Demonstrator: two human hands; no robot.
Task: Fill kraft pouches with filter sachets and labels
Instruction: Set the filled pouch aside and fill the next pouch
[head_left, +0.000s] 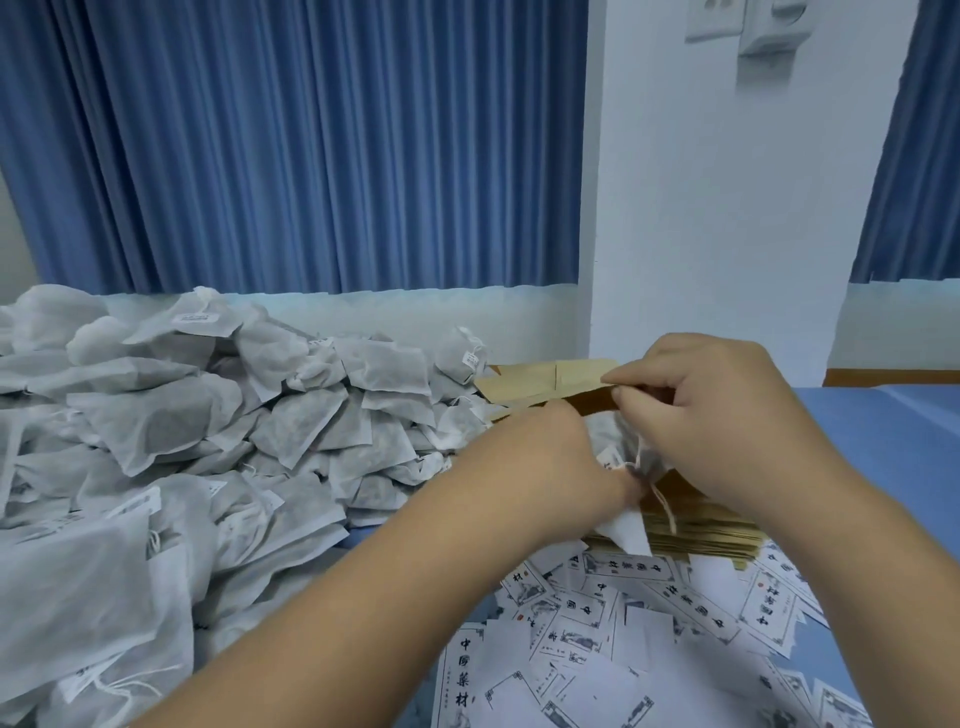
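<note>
Blue curtains and a white wall behind; blue-topped desk (883, 447) carries everything. Filter sachet (621, 447) sits mid-desk above the kraft pouch stack (696, 525), half fed into the top pouch (550, 382). Right hand (717, 410) pinches the pouch's lip up, likely to keep the mouth open; left hand (550, 457) grips the sachet, pushing it in. Sachet heap (197, 441) crowds the left side, labels (623, 634) litter the near edge. Only open room: bare desk right of the stack.
</note>
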